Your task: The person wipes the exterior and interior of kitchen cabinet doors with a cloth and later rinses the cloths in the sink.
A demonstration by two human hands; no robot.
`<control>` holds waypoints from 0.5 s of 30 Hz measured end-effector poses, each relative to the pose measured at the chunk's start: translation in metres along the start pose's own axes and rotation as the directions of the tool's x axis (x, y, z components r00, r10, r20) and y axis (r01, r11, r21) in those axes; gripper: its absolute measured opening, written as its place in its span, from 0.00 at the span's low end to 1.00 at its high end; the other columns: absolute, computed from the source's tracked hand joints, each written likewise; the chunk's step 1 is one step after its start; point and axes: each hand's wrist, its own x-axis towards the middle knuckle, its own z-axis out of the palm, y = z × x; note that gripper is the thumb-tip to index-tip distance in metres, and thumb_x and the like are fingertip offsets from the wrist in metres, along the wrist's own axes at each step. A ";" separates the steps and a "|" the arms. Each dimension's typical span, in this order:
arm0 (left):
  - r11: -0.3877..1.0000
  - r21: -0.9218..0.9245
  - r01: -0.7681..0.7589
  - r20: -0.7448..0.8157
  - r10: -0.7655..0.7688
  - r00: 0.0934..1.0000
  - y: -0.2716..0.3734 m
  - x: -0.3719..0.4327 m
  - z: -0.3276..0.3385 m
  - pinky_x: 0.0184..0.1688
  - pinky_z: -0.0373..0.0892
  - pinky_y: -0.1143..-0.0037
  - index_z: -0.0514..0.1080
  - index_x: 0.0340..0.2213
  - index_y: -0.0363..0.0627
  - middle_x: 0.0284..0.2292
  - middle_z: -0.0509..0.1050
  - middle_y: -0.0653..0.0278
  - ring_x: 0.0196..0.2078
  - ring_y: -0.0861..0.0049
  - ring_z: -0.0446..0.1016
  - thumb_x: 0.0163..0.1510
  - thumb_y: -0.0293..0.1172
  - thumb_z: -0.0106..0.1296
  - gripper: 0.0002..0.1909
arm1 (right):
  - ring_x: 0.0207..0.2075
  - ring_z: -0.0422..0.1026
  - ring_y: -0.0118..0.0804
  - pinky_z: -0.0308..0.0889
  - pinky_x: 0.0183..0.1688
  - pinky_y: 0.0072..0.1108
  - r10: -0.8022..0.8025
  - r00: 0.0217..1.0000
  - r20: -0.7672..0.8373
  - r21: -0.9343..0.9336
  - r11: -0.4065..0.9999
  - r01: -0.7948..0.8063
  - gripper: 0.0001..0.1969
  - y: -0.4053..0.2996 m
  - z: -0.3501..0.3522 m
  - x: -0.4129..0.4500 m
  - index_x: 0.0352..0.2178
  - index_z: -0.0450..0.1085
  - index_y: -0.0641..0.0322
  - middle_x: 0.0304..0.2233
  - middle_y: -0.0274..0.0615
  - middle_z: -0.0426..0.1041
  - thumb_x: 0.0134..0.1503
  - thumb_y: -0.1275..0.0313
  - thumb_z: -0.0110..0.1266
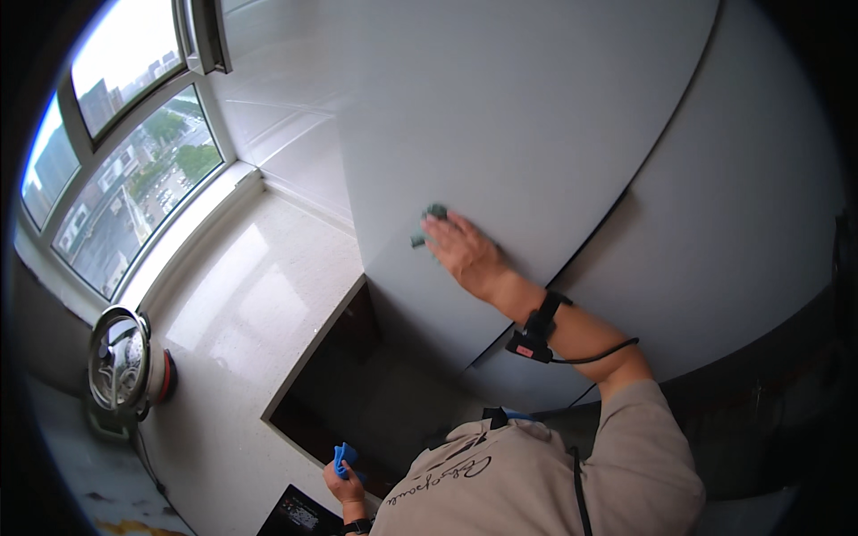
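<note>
My right hand (pixel 466 254) lies flat against a tall, smooth light-grey door panel (pixel 509 120), its fingers over a crumpled green cloth (pixel 436 212). Parts of the cloth stick out past the fingertips. A black strap with a small device (pixel 536 331) and a cable is on the right forearm. Near the bottom edge, my left hand (pixel 344 484) grips a folded blue cloth (pixel 344 460) beside the front edge of the pale stone countertop (pixel 221 335). That wrist bears a black band.
A dark seam (pixel 643 171) runs beside the panel. On the countertop stand a metal pot with a glass lid (pixel 119 362) and a black glass-topped appliance (pixel 299 516). Dark open space lies below the counter edge (pixel 315 336). A window (pixel 141 174) is at the left.
</note>
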 end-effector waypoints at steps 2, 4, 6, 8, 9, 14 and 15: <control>1.000 -0.009 -0.025 -0.022 0.025 0.999 -0.002 -0.001 0.000 0.38 0.63 0.66 0.69 0.29 0.37 0.28 0.70 0.51 0.33 0.55 0.67 0.54 0.36 0.44 0.13 | 0.51 0.62 0.38 0.53 0.56 0.30 0.139 0.976 -0.169 0.334 0.940 -0.076 0.15 0.017 -0.023 0.013 0.37 0.71 0.59 0.49 0.40 0.64 0.46 0.79 0.44; 1.000 -0.003 -0.029 -0.050 0.029 0.998 -0.015 -0.005 0.006 0.37 0.63 0.66 0.69 0.29 0.38 0.28 0.70 0.52 0.32 0.56 0.67 0.54 0.36 0.44 0.12 | 0.51 0.62 0.40 0.55 0.54 0.31 0.162 0.972 -0.171 0.485 0.873 -0.060 0.16 0.021 -0.043 0.012 0.38 0.70 0.60 0.48 0.42 0.65 0.46 0.80 0.44; 0.998 -0.049 -0.050 -0.049 0.048 0.998 -0.012 0.000 0.009 0.35 0.64 0.66 0.69 0.28 0.38 0.26 0.70 0.52 0.30 0.56 0.68 0.54 0.35 0.44 0.11 | 0.48 0.64 0.45 0.60 0.50 0.32 0.215 0.965 -0.152 0.689 0.723 -0.053 0.18 0.010 -0.059 0.001 0.38 0.69 0.61 0.46 0.44 0.65 0.44 0.84 0.43; 1.000 -0.019 -0.017 -0.052 0.016 0.999 -0.003 0.004 0.005 0.35 0.64 0.66 0.69 0.28 0.38 0.27 0.70 0.52 0.30 0.55 0.68 0.53 0.35 0.46 0.11 | 0.45 0.66 0.47 0.63 0.47 0.30 0.174 0.985 -0.009 0.796 0.598 -0.098 0.18 -0.016 -0.056 -0.019 0.38 0.70 0.58 0.45 0.44 0.66 0.44 0.84 0.43; 0.999 -0.021 -0.032 -0.048 0.031 0.998 0.001 0.010 0.005 0.36 0.64 0.66 0.69 0.28 0.38 0.27 0.70 0.52 0.31 0.55 0.68 0.52 0.34 0.47 0.10 | 0.44 0.66 0.47 0.63 0.46 0.30 0.135 0.986 0.097 0.834 0.530 -0.155 0.18 -0.027 -0.049 -0.036 0.37 0.70 0.57 0.45 0.44 0.66 0.44 0.84 0.43; 0.999 0.015 -0.028 -0.041 0.029 0.999 0.016 0.016 0.000 0.38 0.64 0.66 0.70 0.29 0.40 0.29 0.72 0.54 0.33 0.57 0.68 0.51 0.34 0.48 0.09 | 0.44 0.67 0.48 0.64 0.45 0.29 -0.169 0.893 0.418 0.841 0.443 -0.310 0.16 -0.092 0.006 -0.099 0.36 0.70 0.58 0.43 0.46 0.67 0.45 0.83 0.43; 1.000 0.007 -0.022 -0.029 0.022 0.999 0.022 0.017 -0.003 0.38 0.64 0.66 0.70 0.29 0.40 0.29 0.72 0.54 0.33 0.57 0.68 0.50 0.34 0.48 0.09 | 0.43 0.67 0.49 0.64 0.45 0.29 -0.230 0.863 0.450 0.865 0.352 -0.358 0.16 -0.099 0.004 -0.098 0.36 0.70 0.58 0.43 0.46 0.67 0.46 0.83 0.43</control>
